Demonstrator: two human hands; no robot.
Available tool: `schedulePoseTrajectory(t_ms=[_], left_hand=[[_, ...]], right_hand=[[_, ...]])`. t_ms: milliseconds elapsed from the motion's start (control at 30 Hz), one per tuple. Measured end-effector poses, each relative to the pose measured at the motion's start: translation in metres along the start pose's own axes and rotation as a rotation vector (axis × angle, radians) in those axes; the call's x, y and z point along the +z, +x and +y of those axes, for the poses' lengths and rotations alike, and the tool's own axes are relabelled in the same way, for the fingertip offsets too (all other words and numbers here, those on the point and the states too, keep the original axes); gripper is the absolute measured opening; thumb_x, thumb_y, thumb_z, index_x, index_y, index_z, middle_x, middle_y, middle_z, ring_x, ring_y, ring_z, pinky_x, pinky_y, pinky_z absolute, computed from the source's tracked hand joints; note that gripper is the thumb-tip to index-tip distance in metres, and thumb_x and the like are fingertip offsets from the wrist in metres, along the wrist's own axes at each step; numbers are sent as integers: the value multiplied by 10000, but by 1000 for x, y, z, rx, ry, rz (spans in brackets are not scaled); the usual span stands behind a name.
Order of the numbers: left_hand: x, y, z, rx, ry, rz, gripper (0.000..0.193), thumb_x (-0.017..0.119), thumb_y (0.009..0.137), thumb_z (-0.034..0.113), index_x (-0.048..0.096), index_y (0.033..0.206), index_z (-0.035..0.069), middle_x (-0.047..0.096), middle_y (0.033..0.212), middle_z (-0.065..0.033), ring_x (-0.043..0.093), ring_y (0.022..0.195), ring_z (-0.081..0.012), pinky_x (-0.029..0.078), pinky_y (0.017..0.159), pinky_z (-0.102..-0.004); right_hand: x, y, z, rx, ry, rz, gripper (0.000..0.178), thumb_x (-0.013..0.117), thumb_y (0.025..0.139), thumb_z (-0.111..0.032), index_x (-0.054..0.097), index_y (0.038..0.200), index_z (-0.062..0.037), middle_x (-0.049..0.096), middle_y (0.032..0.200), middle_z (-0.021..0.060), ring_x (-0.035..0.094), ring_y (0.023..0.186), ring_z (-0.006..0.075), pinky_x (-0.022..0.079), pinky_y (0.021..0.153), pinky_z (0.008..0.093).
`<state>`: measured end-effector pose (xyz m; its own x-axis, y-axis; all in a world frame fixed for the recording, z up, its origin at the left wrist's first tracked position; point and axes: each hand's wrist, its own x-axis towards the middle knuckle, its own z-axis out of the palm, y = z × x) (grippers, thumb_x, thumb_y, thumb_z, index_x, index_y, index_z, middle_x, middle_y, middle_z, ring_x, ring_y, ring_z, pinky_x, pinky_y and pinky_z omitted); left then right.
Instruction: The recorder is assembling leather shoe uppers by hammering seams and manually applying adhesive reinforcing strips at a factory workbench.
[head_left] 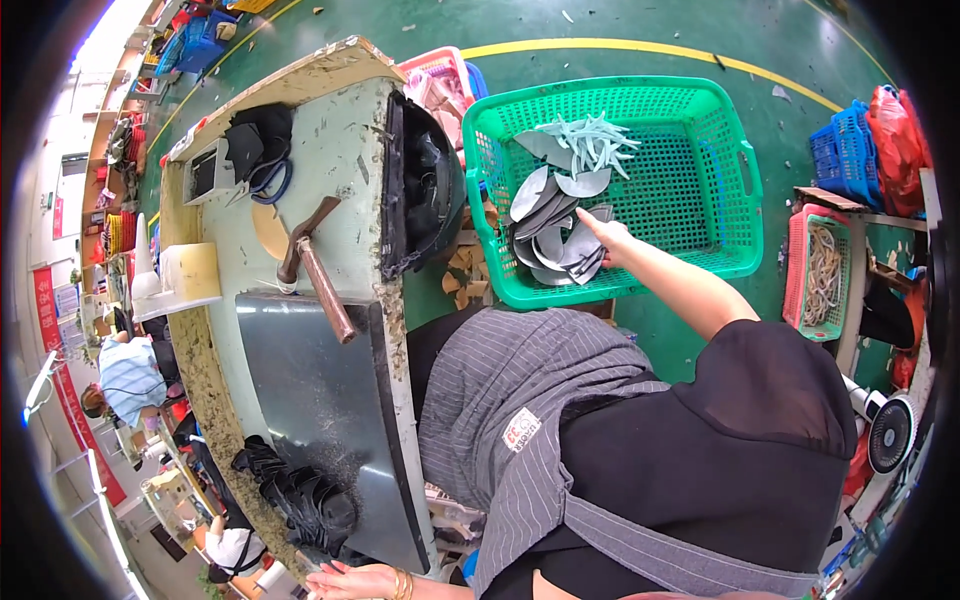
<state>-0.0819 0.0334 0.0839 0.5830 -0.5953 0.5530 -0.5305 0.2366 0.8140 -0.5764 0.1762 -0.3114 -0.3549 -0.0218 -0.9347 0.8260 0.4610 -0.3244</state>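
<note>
Crescents (548, 216) of grey sheet lie heaped beside my right hand (608, 238), inside the green basket (680, 185). That hand touches them; I cannot tell whether it pinches one. They look thin, smooth and pointed, some fanned in overlapping stacks. I judge them light, bendy and apt to slide over each other, best taken by a long edge. My left hand (352, 582), loosely spread with nothing visible in it, is near black pieces (310, 505) on the bench (340, 180).
</note>
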Motion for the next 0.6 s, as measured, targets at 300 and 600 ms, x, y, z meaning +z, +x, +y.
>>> schedulePoseTrajectory(t_ms=[300, 600], left_hand=[[90, -75, 47, 82, -113, -548, 438, 479, 1046, 297, 422, 1392, 34, 464, 1342, -136, 527, 1153, -276, 422, 988, -386], [190, -171, 31, 29, -248, -1455, 407, 663, 946, 142, 522, 1291, -23, 531, 1202, -117, 573, 1014, -207, 486, 894, -323]], right_hand=[[44, -26, -22, -175, 355, -295, 1126, 895, 598, -591, 467, 1325, 154, 561, 1324, 249, 572, 1199, 295, 486, 986, 448], [52, 31, -37, -10, 483, -311, 681, 905, 701, -339, 630, 1228, -6, 654, 1268, 136, 622, 1129, 312, 476, 998, 520]])
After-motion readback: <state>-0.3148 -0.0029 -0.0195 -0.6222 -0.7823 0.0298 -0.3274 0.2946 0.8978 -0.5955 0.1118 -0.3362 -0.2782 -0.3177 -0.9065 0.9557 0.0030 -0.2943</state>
